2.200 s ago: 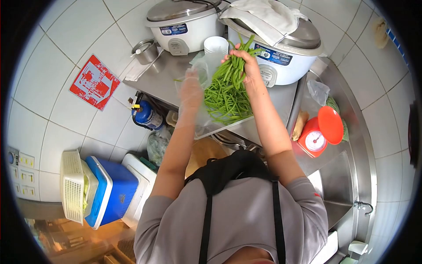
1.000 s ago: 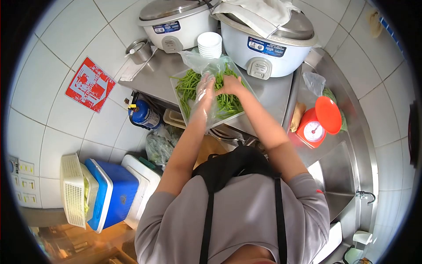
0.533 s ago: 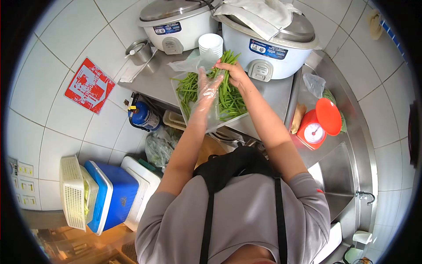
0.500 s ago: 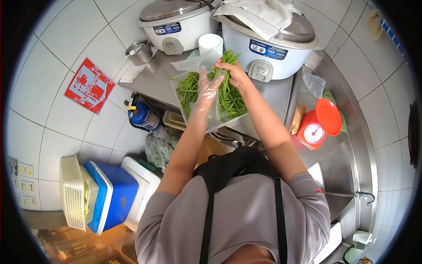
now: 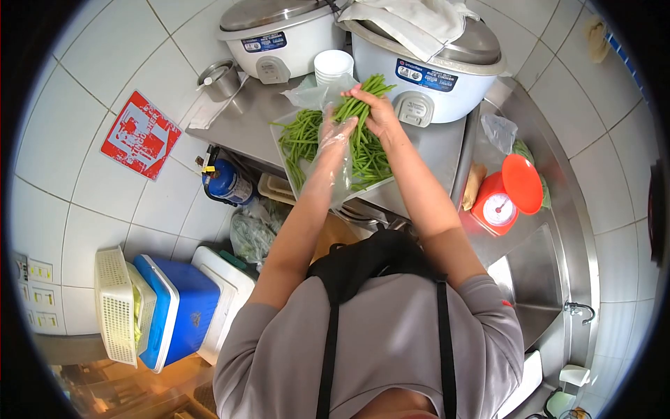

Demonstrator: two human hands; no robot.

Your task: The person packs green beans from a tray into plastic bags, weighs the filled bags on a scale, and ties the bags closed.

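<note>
A loose bunch of cut green beans (image 5: 364, 105) stands up between my two hands above a pale tray (image 5: 380, 184). My right hand (image 5: 381, 117) is closed round the bunch from the right. Clear plastic bag (image 5: 338, 164) film covers my left hand (image 5: 338, 131) and part of the forearm. Through the film, its fingers press on the beans from the left; part of that hand is hidden. More green beans (image 5: 301, 136) lie in the tray on both sides of my hands.
Two rice cookers (image 5: 429, 87) stand behind the tray, with stacked white cups (image 5: 333, 64) between them. A metal pot (image 5: 222, 82) is at the left. On the right are a red scale (image 5: 498, 207) and a sink (image 5: 534, 279). A blue cooler (image 5: 192, 307) stands lower left.
The bean bunch has shifted slightly right and tilts more to the right. My right hand has moved a little right and wraps further over it. My left hand stays beside it in the plastic.
</note>
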